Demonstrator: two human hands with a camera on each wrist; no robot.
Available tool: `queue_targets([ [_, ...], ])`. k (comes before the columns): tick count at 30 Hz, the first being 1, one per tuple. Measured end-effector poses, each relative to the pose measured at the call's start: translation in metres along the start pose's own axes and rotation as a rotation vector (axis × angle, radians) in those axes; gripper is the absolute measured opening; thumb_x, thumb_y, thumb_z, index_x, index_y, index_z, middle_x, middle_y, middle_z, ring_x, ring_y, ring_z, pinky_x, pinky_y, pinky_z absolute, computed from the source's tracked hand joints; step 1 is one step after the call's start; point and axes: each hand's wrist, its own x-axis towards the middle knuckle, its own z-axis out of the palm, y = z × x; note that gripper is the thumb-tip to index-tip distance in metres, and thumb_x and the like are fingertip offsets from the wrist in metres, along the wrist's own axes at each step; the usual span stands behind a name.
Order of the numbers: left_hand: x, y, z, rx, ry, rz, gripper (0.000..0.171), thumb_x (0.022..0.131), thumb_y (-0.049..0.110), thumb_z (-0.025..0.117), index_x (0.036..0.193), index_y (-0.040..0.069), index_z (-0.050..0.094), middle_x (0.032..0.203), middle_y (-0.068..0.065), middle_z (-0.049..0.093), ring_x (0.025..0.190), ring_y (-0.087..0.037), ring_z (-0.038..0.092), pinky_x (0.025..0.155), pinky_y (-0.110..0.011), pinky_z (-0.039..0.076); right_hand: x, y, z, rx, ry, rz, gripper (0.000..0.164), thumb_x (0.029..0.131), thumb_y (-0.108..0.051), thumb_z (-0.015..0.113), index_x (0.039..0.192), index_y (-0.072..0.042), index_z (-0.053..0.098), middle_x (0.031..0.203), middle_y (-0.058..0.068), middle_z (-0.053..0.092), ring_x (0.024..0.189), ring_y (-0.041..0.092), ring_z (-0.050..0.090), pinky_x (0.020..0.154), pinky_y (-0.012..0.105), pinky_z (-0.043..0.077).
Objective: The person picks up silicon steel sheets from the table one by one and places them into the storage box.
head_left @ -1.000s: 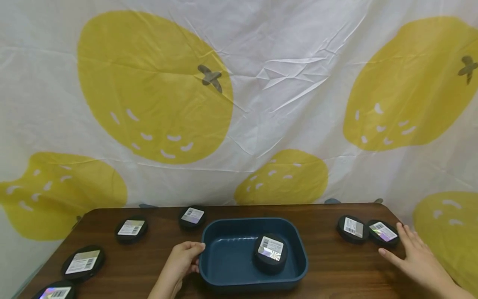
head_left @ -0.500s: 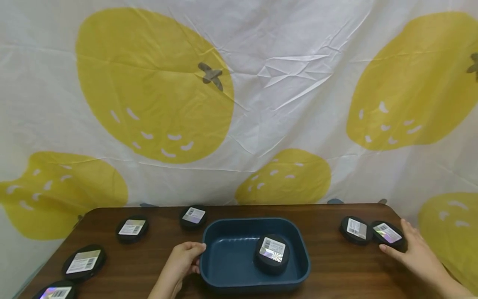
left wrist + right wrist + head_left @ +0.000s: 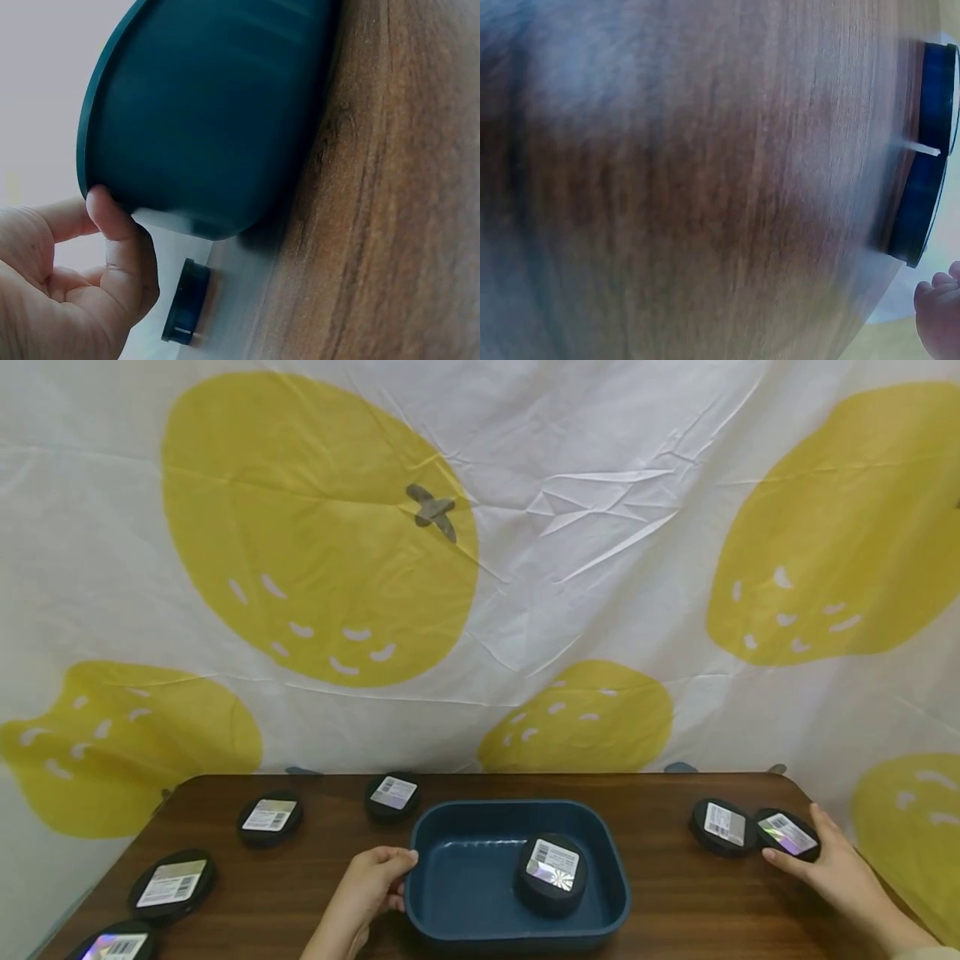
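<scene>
At three o'clock from the blue plastic tub [image 3: 517,937], the outermost barcode-labelled black disc [image 3: 787,835] sits by the right hand [image 3: 840,868], fingers apart; probably light, stiff, so grab its sides. Left hand [image 3: 370,883] pinches the tub's nine-o'clock rim.

Seven black discs [image 3: 552,885], one blue tray [image 3: 468,887], two hands [image 3: 369,885], one table [image 3: 667,910], one cloth [image 3: 555,568].
Four discs left of the tray, one inside, two on the right.
</scene>
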Motion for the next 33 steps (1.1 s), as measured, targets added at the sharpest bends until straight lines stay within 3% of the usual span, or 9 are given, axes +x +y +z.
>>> queue_targets([
  [17,-0.002,0.001,0.0,-0.004,-0.002,0.001,0.027,0.088,0.009,0.057,0.099,-0.015,0.055,0.064,-0.003,0.049,0.053,-0.011,0.046,0.047,-0.022,0.043,0.007,0.01,0.004,-0.012,-0.08,0.109,0.111,0.084,-0.047,0.062,0.133,0.024,-0.008,0.135,0.048,-0.003,0.123,0.063,0.007,0.095,0.07,0.017],
  [20,-0.002,0.0,0.0,-0.001,0.006,-0.005,0.026,0.088,0.009,0.057,0.099,-0.015,0.056,0.063,-0.003,0.049,0.053,-0.012,0.046,0.046,-0.022,0.043,0.008,0.011,0.005,-0.039,-0.089,0.119,0.111,0.082,-0.047,0.064,0.132,0.027,-0.002,0.133,0.049,0.004,0.12,0.064,0.014,0.094,0.069,0.021],
  [25,0.0,-0.002,0.0,0.005,0.017,-0.014,0.026,0.088,0.009,0.057,0.099,-0.015,0.056,0.063,-0.003,0.048,0.054,-0.012,0.046,0.047,-0.023,0.043,0.011,0.011,0.007,-0.067,-0.023,0.104,0.1,0.078,-0.042,0.07,0.127,0.029,0.018,0.122,0.05,0.025,0.111,0.062,0.03,0.088,0.067,0.031],
  [33,0.001,-0.001,0.001,0.012,0.019,-0.014,0.026,0.089,0.01,0.056,0.098,-0.015,0.056,0.062,-0.003,0.048,0.054,-0.013,0.045,0.046,-0.023,0.043,0.013,0.009,0.008,-0.101,-0.042,0.13,0.106,0.077,-0.044,0.069,0.128,0.03,0.014,0.123,0.051,0.019,0.113,0.064,0.023,0.091,0.068,0.027],
])
